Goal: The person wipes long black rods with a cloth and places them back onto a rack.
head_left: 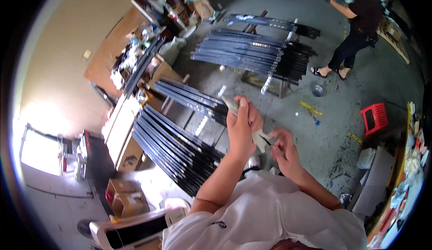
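Observation:
My left hand (243,126) is closed around a limp, off-white cloth piece (259,140) that looks like a work glove. One end of it sticks up past my fingers and the other hangs toward my right hand. My right hand (284,152) is beside it, thumb and fingers pinched together. A thin dark strip (267,141) runs from the cloth to these fingertips; what it is I cannot make out. Both hands are raised in front of my chest, above the floor. Beyond my left hand lie long black bars (180,144) in rows.
More black bars (243,49) rest on trestles farther off. At the far right a person (360,22) in dark clothes stands holding a long dark rod. A red plastic stool (374,118) is to my right, near a cluttered shelf (405,173). Cardboard boxes (128,200) stand at lower left.

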{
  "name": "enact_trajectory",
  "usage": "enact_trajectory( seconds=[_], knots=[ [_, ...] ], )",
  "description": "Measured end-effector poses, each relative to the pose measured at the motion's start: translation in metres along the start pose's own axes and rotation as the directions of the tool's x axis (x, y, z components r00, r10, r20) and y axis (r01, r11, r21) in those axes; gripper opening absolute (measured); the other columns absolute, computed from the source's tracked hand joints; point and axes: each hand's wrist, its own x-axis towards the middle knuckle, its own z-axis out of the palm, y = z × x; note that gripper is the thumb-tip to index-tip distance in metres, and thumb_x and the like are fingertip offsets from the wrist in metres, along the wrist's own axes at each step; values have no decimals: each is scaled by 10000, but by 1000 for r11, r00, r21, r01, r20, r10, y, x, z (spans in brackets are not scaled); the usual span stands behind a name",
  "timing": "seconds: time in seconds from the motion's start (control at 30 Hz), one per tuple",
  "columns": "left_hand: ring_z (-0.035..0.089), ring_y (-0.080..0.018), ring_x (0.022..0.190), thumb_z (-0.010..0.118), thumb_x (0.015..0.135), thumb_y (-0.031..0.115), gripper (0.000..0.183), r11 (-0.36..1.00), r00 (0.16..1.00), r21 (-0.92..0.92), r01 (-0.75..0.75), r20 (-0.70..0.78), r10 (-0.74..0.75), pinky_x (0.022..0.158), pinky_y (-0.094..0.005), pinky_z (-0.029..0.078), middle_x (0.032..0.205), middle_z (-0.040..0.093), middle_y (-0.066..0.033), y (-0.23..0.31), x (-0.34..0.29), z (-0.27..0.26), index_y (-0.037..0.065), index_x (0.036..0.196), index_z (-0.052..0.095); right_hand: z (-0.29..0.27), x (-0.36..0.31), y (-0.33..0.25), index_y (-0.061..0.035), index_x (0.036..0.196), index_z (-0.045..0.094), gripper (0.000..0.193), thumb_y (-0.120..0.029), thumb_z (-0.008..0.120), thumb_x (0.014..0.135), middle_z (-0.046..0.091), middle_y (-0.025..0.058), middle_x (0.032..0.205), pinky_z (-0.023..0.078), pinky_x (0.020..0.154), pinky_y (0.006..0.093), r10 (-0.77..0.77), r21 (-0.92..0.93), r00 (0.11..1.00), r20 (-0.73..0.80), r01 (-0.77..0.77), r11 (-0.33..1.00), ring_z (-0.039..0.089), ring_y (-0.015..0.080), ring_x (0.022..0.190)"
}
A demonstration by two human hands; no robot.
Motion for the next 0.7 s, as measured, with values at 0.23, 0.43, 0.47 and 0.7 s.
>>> enact_trajectory(
  seconds=[0.23,0.43,0.47,0.7],
  knots=[
    [449,-75,643,452,945,216,129,983,996,181,-1,-87,17,542,-221,379,805,494,-3,-34,-21,-3,88,958,447,0,10,-6,13,1317,313,572,-95,582,824,457,196,1125,444,653,295,-312,-296,944,103,329,897,545,236,737],
    [427,-146,1090,431,948,239,320,894,984,444,61,123,-128,942,-296,335,1170,495,-68,-50,-31,-37,38,1197,439,-1,10,4,-10,1159,556,298,-12,485,869,615,154,1025,450,735,295,6,-182,999,39,1,983,592,214,858],
    [429,-147,1094,431,948,252,344,890,980,456,25,163,-110,945,-299,335,1183,487,-68,-50,-34,-45,42,1221,427,-1,12,2,-10,1166,554,305,-14,488,868,616,146,1037,451,740,293,20,-199,998,51,-10,980,590,209,860],
    [416,-176,1159,450,938,322,440,485,922,813,321,-151,-358,987,-320,314,1262,463,-75,-43,-79,-191,60,1290,420,-2,19,22,-64,1232,537,340,-102,493,896,541,2,730,280,432,180,29,-268,1000,-2,-28,963,382,32,529]
  ],
)
